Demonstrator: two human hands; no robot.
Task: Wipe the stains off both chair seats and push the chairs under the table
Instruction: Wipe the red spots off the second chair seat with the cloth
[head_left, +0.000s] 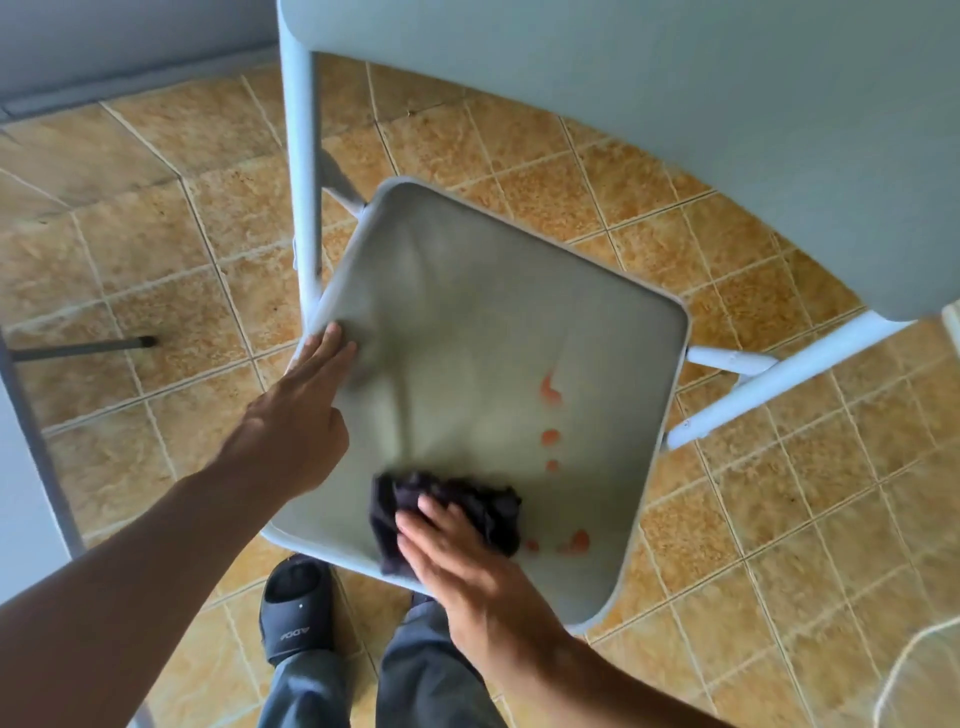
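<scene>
A grey chair seat (467, 322) fills the middle of the head view, with its backrest (675, 104) at the top. Several orange stains (550, 389) run down the seat's right part toward its near edge. A dark crumpled cloth (467, 504) lies on the seat's near part, just left of the lowest stains. My right hand (457, 556) presses flat on the cloth with straight fingers. My left hand (306, 405) rests on the seat's left edge, fingers stretched out.
The chair's white legs (769, 384) stand on a tan tiled floor (779, 519). A dark table leg (31, 415) and its foot bar (83, 348) are at the left. My foot in a black slipper (296, 608) is under the seat's near edge. A pale rim (904, 670) shows at the lower right.
</scene>
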